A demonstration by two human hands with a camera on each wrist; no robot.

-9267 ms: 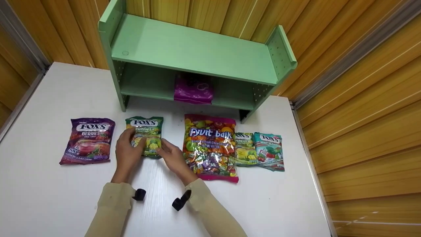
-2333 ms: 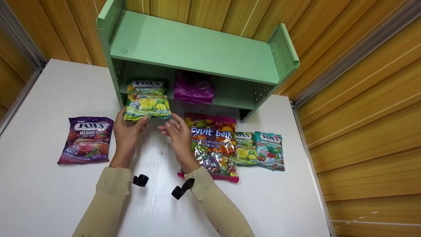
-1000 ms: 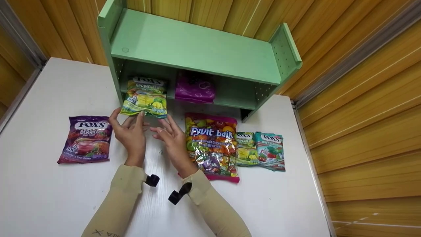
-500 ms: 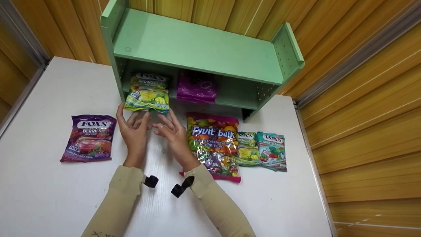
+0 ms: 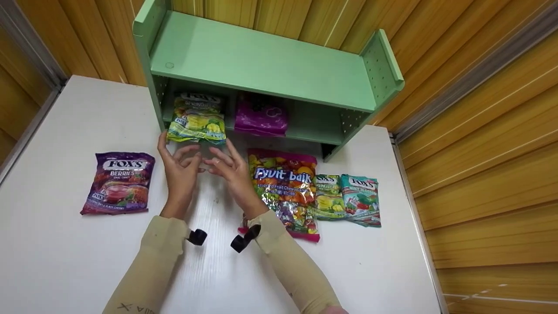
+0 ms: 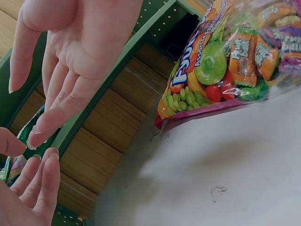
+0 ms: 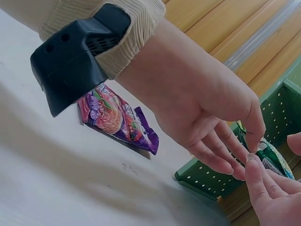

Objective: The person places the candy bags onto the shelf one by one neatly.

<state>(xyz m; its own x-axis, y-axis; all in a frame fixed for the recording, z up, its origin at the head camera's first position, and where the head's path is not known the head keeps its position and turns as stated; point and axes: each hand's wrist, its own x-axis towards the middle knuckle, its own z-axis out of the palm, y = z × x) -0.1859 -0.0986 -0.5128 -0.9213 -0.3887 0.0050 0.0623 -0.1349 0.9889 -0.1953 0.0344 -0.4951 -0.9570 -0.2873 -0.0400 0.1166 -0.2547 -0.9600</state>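
Observation:
A green and yellow Fox's Spring Tea candy bag (image 5: 198, 120) sits at the left of the green rack's middle shelf, its front edge reaching past the shelf edge. My left hand (image 5: 181, 174) touches its front left corner with an extended index finger. At the front right corner, my right hand (image 5: 237, 174) touches it with straight fingers. The thumbs and remaining fingers of both hands are close together below the bag's front edge. In the right wrist view, the bag's green end (image 7: 273, 157) is partly hidden behind fingertips.
A purple bag (image 5: 261, 117) lies on the same shelf of the rack (image 5: 261, 65). On the white table (image 5: 65, 261) are a Fox's Berries bag (image 5: 120, 183), a large Fyvit baik bag (image 5: 283, 192), another Spring Tea bag (image 5: 329, 198) and teal Fox's bags (image 5: 362, 200).
Over the span, the Spring Tea bag was lifted from the table onto the middle shelf. In the last second it has slid further back, with both hands following it forward.

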